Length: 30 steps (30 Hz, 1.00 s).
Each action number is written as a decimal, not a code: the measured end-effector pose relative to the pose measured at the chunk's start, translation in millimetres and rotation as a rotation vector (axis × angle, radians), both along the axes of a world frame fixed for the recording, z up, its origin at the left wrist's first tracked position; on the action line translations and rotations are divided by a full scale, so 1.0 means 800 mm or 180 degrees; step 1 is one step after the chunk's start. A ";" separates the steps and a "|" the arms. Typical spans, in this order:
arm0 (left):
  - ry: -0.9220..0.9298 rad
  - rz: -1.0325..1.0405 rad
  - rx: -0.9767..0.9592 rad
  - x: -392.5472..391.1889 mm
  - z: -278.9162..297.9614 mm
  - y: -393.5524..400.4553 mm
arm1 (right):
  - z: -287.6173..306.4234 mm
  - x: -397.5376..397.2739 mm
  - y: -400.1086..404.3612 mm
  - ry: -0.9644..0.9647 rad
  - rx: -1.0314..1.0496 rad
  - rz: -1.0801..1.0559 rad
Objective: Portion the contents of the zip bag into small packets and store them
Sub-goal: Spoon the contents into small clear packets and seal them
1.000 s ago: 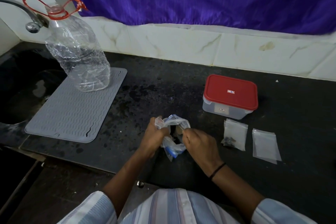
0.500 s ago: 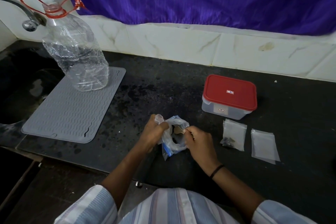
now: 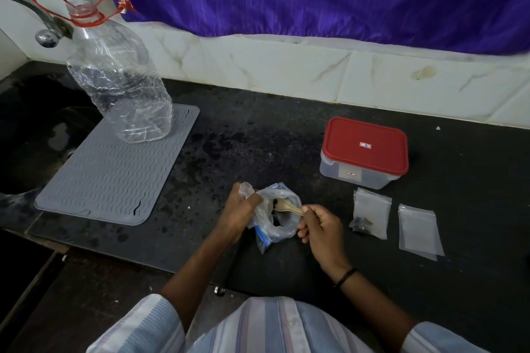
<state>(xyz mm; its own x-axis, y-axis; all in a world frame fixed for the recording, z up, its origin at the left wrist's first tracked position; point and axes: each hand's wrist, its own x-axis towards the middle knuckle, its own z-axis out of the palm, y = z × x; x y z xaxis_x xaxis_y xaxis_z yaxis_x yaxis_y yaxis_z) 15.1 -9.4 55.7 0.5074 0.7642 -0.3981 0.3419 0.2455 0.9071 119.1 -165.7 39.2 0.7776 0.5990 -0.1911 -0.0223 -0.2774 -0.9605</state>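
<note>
**Here: spoon in the zip bag**

The zip bag [image 3: 276, 218] sits on the black counter [image 3: 258, 152], its mouth held open by the left hand [image 3: 239, 213], whose fingers are closed on the rim. The right hand [image 3: 322, 226] pinches a small pale spoon [image 3: 288, 206], bowl dipped inside the bag. Just right lie two small packets: one [image 3: 370, 212] with dark bits in a corner, one [image 3: 418, 228] looking empty. Behind them stands a box with a red lid [image 3: 365, 147]. Far left, a clear bottle [image 3: 120, 86] stands on a grey mat [image 3: 109, 178].
</note>
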 end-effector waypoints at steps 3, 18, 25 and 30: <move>-0.0020 0.0057 0.0130 -0.001 -0.001 -0.002 | -0.003 0.000 -0.004 0.0174 0.0108 -0.0030; 0.0050 -0.0221 0.0225 -0.006 0.005 0.001 | 0.030 0.005 -0.045 0.0236 0.0272 -0.0312; 0.0075 0.0007 0.1371 -0.010 0.023 -0.001 | 0.084 0.002 -0.039 0.0309 0.0584 -0.0398; -0.0042 -0.0374 0.2344 -0.009 0.035 -0.006 | 0.127 -0.004 -0.021 0.0166 0.0917 -0.0255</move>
<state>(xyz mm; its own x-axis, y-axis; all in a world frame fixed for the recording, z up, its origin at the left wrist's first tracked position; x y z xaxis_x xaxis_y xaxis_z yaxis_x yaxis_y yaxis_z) 8.1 -14.5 83.3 0.6034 0.7712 0.2027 0.3163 -0.4648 0.8270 115.8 -182.3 140.6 0.8182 0.5715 -0.0629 -0.0844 0.0111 -0.9964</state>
